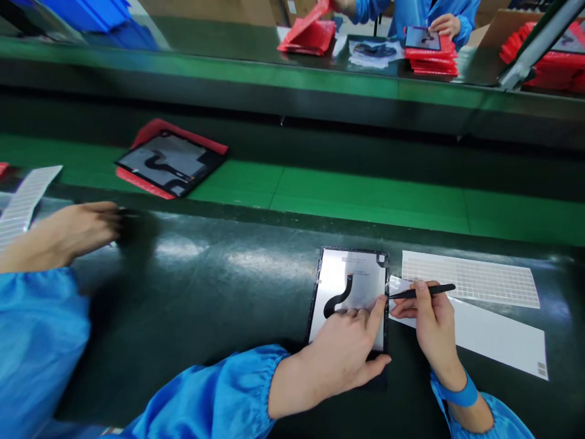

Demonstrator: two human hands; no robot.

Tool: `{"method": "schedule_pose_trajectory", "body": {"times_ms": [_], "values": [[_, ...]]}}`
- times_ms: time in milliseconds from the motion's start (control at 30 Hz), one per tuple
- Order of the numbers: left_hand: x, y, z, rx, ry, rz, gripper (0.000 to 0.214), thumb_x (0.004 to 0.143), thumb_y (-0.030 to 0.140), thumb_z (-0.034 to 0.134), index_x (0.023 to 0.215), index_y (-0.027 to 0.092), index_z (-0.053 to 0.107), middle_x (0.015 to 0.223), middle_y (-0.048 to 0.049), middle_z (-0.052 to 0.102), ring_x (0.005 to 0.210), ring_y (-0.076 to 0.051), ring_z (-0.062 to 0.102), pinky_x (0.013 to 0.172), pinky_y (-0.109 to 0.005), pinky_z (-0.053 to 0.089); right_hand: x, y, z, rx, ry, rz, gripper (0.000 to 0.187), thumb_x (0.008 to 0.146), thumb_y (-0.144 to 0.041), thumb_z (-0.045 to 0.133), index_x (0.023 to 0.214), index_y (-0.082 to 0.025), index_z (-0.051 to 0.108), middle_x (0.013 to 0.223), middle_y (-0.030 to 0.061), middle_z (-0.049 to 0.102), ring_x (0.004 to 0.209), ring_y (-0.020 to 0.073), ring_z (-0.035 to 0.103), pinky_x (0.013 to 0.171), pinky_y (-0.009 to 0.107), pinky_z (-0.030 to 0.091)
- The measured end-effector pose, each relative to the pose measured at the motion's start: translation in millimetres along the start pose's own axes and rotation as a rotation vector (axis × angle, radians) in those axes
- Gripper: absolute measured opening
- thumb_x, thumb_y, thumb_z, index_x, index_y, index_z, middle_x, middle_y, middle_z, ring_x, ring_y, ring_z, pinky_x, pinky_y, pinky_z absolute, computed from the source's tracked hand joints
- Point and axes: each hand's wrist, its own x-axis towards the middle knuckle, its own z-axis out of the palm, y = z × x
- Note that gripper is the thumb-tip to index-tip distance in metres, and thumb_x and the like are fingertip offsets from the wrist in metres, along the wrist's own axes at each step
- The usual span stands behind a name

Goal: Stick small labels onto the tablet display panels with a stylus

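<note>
Bench (205, 286): dark and glossy; it bears the panel, the sheets and both hands.
Belt (365, 195): green, running across just beyond the bench.
Co-worker: a blue sleeve at far left, with a hand (75, 231) low over the bench beside a white label strip (22, 201); the hand is blurred, so its grip cannot be told.
Far person: blue sleeves across the belt, one hand (445, 24) on a panel atop a red stack (432, 61).
Plain sheet (493, 338): white, lying aslant to the right of the panel, with a few small squares at its far-right corner.
Grid sheet (470, 277): white, ruled into many tiny labels, just beyond the plain sheet and overlapping it.
Belt panel (169, 161): flat on a red bag (178, 131) at the left of the belt.
Panel (354, 277): silvery with a black rim, flat on the bench at centre right, and a black curved cable (340, 299) lies on it.
Left hand (342, 350): palm down on the panel's near half, fingers spread flat, gripping nothing; the forefinger reaches the right rim.
Right hand (429, 326): on the plain sheet just right of the panel, fingers pinched round the tweezers.
Tweezers (423, 291): black, lying nearly level, with the tip at the panel's right rim beside the left forefinger.
Writing: faint print near the panel's top, too small to read.
</note>
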Motion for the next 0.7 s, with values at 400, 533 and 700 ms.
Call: {"method": "schedule_pose_trajectory", "body": {"times_ms": [400,533,700], "values": [[6.0,-3.4,-26.7,0.005,0.103,-0.034,0.065,0.097,0.055,0.061,0.145,0.011,0.059,0.100,-0.0162,0.080,0.094,-0.038,0.078,0.080,-0.046,0.061,-37.3,-2.7,-59.4,0.092,0.268,-0.217,0.050,0.095,-0.069,0.067,0.083,-0.020,0.061,0.053,-0.0029,0.062,0.039,0.0119,0.056,0.040,0.022,0.045],[19.6,0.8,-15.8,0.170,0.293,0.046,0.045,0.105,0.046,0.046,0.110,0.014,0.075,0.101,-0.0173,0.077,0.098,-0.037,0.076,0.080,-0.047,0.062,-94.6,25.3,-105.8,0.023,0.513,-0.172,0.060,0.095,-0.076,0.057,0.070,-0.022,0.055,0.054,-0.0031,0.055,0.035,0.0092,0.043,0.035,0.023,0.031],[53.6,27.7,29.2,0.267,0.558,0.548,0.072,0.099,0.066,0.051,0.148,0.013,0.058,0.154,-0.0213,0.056,0.137,-0.039,0.059,0.108,-0.053,0.055,-139.9,62.0,-151.2,-0.385,0.644,-0.096,0.055,0.097,-0.070,0.055,0.067,-0.025,0.053,0.057,-0.0018,0.053,0.051,0.0155,0.048,0.049,0.028,0.033]]}}
